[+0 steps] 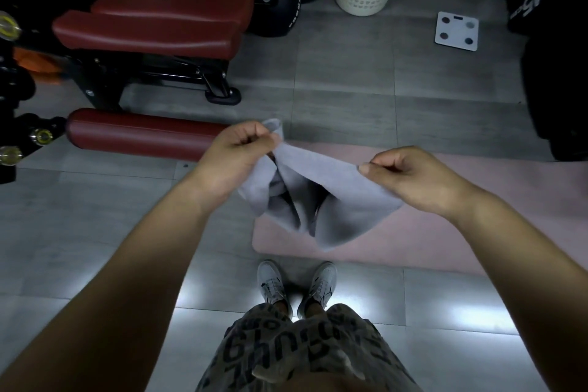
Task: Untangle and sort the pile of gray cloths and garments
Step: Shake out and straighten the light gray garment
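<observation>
Your left hand [235, 153] pinches one corner of the soft gray cloth [318, 200]. Your right hand [410, 175] pinches the opposite edge, holding it above the pink mat [445, 232].

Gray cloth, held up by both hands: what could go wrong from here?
1. The right hand pinches only an edge of the gray cloth; it could slip free.
2. The middle hangs in bunched folds below the left hand; pulling might tighten a twist.
3. If dropped, it would likely land on the pink mat by the shoes.
</observation>
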A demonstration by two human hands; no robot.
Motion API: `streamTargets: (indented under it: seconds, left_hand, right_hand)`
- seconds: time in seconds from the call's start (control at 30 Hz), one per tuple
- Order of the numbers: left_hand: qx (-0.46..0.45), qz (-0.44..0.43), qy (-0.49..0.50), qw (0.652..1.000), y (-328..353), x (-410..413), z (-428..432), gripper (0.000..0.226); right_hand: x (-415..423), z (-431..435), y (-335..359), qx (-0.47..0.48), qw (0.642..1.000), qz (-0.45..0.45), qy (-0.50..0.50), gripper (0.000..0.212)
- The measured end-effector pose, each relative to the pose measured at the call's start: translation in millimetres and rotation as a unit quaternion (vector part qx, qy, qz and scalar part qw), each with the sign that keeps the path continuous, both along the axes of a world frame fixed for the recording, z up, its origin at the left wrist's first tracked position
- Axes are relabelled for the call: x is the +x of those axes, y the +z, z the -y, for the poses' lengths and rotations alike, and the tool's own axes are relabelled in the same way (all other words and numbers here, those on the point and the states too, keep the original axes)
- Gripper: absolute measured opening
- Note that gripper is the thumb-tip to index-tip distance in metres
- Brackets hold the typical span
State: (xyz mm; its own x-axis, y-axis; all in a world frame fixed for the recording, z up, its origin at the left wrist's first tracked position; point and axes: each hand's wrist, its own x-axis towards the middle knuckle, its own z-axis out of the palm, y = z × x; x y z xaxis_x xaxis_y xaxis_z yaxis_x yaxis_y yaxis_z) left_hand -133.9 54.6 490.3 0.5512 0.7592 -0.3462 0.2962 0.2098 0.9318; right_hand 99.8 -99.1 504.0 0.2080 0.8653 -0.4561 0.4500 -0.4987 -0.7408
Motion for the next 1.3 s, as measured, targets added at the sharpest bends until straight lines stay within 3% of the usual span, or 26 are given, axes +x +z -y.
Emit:
streamTargets:
  seconds: [0.1, 0.17, 0.27, 0.37, 0.43, 0.63, 0.77, 0.87, 1.03, 1.1, 1.13, 1.23, 1.3]
  left_hand:
    - [0.048, -0.11, -0.031, 0.992, -8, 1, 4, 0.022]
    - [0.107, -0.138, -0.036, 0.984, -10, 6, 14, 0.025]
    - [0.106, -0.086, -0.141, 0.981, 0, 20, 31, 0.049]
    - [0.054, -0.045, -0.247, 0.966, 8, 31, 40, 0.021]
    - [0.04, -0.015, -0.238, 0.97, 11, 31, 39, 0.007]
    - [-0.036, 0.08, -0.176, 0.98, 14, 12, 23, 0.006]
    - [-0.063, 0.1, -0.134, 0.984, 16, -7, 9, 0.006]
    - [-0.039, 0.072, -0.074, 0.994, 7, -14, 3, 0.005]
    - [0.038, -0.058, -0.009, 0.998, -8, -13, 3, 0.014]
    - [0.041, -0.117, -0.049, 0.991, -7, -14, 5, 0.011]
    - [0.04, -0.129, -0.085, 0.987, -4, -14, 7, 0.022]
    - [0.022, -0.058, -0.188, 0.98, 6, -4, 19, 0.066]
    - [0.004, -0.02, -0.248, 0.969, 9, 8, 29, 0.059]
  right_hand:
    - [-2, -3, -1, 0.026, 1.0, -0.006, -0.011, 0.022]
    - [-10, -6, 0, 0.058, 0.997, -0.051, -0.032, 0.01]
    - [-21, -11, 5, 0.094, 0.991, -0.092, -0.028, 0.013]
    - [-22, -13, 12, 0.104, 0.991, -0.082, 0.018, 0.024]
    - [-18, -11, 14, 0.102, 0.991, -0.078, 0.026, 0.028]
    - [-8, 0, 16, 0.093, 0.993, -0.066, 0.025, 0.044]
    - [-2, 5, 20, 0.041, 0.996, -0.067, 0.043, 0.02]
    - [-2, 6, 19, 0.002, 0.994, -0.095, 0.059, 0.041]
    - [-2, 9, 15, 0.025, 0.99, -0.131, 0.049, 0.029]
    - [-4, 9, 11, 0.045, 0.992, -0.105, 0.046, 0.022]
    - [-7, 8, 9, 0.058, 0.992, -0.098, 0.053, 0.022]
    - [-18, 1, 9, 0.101, 0.989, -0.085, 0.068, 0.015]
    - [-25, -3, 13, 0.121, 0.985, -0.109, 0.054, 0.008]
